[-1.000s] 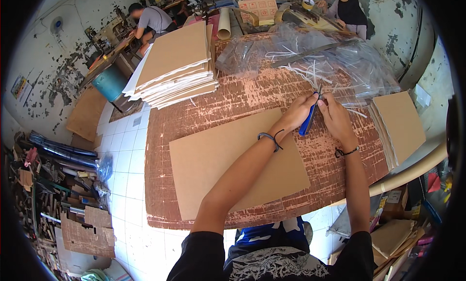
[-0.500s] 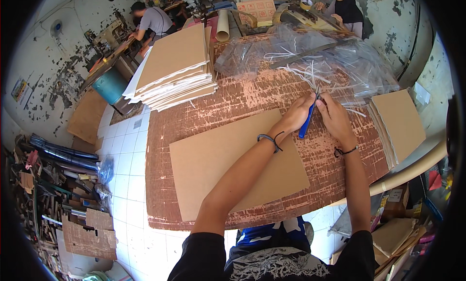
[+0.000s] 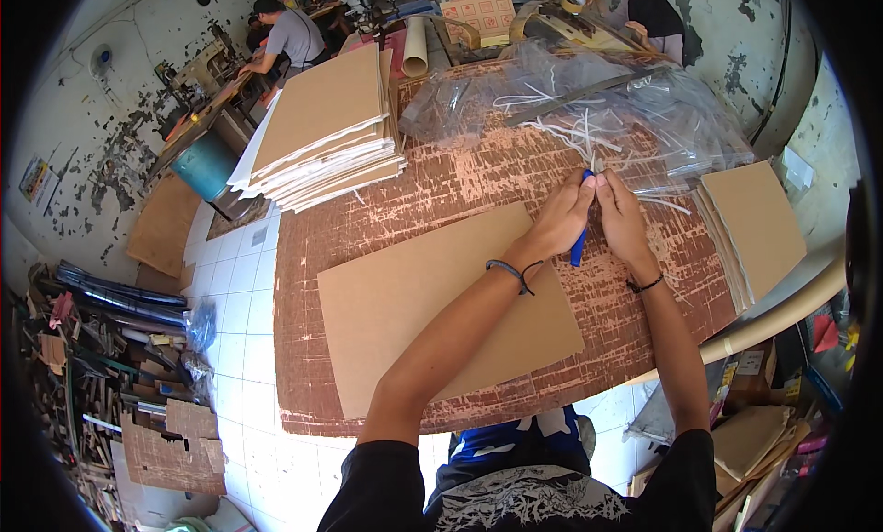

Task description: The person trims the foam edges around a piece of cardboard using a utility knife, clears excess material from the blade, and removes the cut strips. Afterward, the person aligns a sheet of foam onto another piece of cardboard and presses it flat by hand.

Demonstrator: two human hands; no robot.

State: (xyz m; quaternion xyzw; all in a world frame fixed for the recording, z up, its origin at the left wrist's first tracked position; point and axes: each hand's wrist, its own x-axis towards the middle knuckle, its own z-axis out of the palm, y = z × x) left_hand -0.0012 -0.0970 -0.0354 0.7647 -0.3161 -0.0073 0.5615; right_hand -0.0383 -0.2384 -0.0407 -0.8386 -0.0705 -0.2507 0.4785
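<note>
Nothing much has shifted since a moment ago: both hands remain pressed together over the far middle of the worn red-brown worktable [image 3: 441,187], and the cardboard lies where it did.

Largest on the table is the flat brown cardboard sheet [image 3: 432,302], lying under the person's left forearm near the front edge. At the far left corner sits a tall stack of cardboard sheets [image 3: 322,127], and a smaller stack of cardboard pieces [image 3: 750,224] rests at the right edge. Across the far side sprawls a clear plastic bag [image 3: 589,100] with loose white cord strips [image 3: 575,132] in it, some spilling toward the hands.

Both forearms reach forward from the lower edge. The left hand [image 3: 561,224] has its fingers curled and pinched at the tips; the right hand [image 3: 621,219] closes against it, thumb to thumb. Between them stands a blue tool [image 3: 579,242], its handle hanging below the fingers, and a white strip rises just above the fingertips. Which hand grips the tool I cannot tell.
</note>
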